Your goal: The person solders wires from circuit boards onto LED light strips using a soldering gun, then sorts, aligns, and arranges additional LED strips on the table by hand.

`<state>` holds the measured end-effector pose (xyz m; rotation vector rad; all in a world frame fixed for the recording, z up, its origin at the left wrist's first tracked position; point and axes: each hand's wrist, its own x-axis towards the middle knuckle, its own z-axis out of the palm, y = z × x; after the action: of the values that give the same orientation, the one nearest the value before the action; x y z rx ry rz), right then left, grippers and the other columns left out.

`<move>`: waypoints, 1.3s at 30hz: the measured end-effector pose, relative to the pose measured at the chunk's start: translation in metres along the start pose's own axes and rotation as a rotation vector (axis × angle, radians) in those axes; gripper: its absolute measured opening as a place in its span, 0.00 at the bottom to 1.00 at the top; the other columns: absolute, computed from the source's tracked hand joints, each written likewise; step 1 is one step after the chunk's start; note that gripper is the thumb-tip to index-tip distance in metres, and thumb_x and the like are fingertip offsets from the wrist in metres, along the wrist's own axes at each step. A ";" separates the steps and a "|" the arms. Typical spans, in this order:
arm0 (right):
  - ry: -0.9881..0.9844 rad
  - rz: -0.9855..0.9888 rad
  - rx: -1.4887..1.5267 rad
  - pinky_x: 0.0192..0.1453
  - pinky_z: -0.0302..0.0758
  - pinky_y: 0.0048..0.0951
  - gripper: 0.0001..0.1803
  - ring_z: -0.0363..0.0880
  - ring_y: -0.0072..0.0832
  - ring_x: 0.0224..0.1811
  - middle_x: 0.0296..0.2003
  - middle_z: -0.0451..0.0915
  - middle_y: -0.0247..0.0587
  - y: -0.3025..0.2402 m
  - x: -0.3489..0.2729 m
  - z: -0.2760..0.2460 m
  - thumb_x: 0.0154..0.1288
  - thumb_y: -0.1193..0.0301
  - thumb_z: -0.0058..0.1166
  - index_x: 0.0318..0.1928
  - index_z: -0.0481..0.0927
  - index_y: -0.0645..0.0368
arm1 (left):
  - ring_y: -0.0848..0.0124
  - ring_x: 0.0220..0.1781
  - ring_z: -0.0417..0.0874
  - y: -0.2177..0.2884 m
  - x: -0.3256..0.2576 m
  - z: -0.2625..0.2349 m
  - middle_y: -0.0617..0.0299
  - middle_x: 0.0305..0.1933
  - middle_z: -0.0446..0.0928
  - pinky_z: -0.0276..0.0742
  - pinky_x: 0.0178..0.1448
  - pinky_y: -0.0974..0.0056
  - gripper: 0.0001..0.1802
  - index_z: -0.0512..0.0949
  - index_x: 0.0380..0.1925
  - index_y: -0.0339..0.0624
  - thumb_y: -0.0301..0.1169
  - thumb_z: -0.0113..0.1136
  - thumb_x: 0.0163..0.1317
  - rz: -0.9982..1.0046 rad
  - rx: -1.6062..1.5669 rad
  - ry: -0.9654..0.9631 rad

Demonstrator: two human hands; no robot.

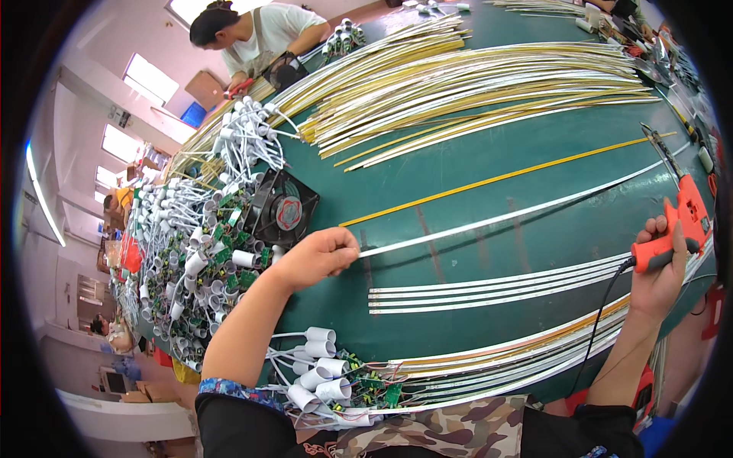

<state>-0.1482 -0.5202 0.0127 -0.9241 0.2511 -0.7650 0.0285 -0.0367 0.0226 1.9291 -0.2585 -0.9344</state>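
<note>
My left hand pinches the near end of a long thin white strip that lies across the green table. My right hand grips the handle of an orange soldering gun at the right, its metal tip pointing away along the table. A thin yellow strip lies just beyond the white one. Several more white strips lie side by side nearer to me.
A small black fan stands left of my left hand, beside a heap of white tubes, wires and green circuit boards. More of these parts lie at my chest. Bundles of yellow and white strips fill the far table. Another person sits opposite.
</note>
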 end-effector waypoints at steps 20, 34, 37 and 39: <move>-0.019 -0.034 -0.042 0.48 0.70 0.23 0.30 0.68 0.22 0.44 0.40 0.68 0.36 0.003 0.004 -0.001 0.74 0.66 0.49 0.68 0.61 0.75 | 0.75 0.28 0.73 0.020 0.005 0.042 0.63 0.24 0.75 0.68 0.31 0.66 0.13 0.75 0.26 0.39 0.33 0.71 0.58 -0.192 0.653 0.078; -0.023 -0.015 -0.016 0.49 0.70 0.23 0.30 0.68 0.22 0.44 0.40 0.68 0.35 0.003 0.005 -0.006 0.75 0.66 0.48 0.68 0.61 0.74 | 0.52 0.41 0.80 -0.006 0.035 0.005 0.55 0.36 0.74 0.79 0.45 0.52 0.07 0.77 0.37 0.41 0.27 0.59 0.59 0.297 1.499 0.392; -0.030 -0.012 -0.001 0.49 0.70 0.23 0.30 0.68 0.22 0.45 0.40 0.68 0.36 0.003 0.006 -0.007 0.75 0.66 0.48 0.68 0.61 0.74 | 0.53 0.41 0.79 -0.012 0.036 -0.001 0.55 0.35 0.74 0.78 0.46 0.52 0.06 0.76 0.36 0.40 0.23 0.57 0.58 0.369 1.501 0.394; -0.041 -0.005 0.014 0.49 0.70 0.23 0.30 0.68 0.22 0.45 0.40 0.68 0.36 0.004 0.007 -0.006 0.75 0.66 0.48 0.68 0.61 0.74 | 0.53 0.40 0.78 -0.020 0.034 -0.010 0.55 0.34 0.73 0.77 0.46 0.56 0.04 0.75 0.35 0.40 0.22 0.56 0.59 0.537 1.234 0.561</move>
<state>-0.1445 -0.5274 0.0063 -0.9267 0.2071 -0.7502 0.0548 -0.0370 -0.0082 2.8558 -1.1302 0.2855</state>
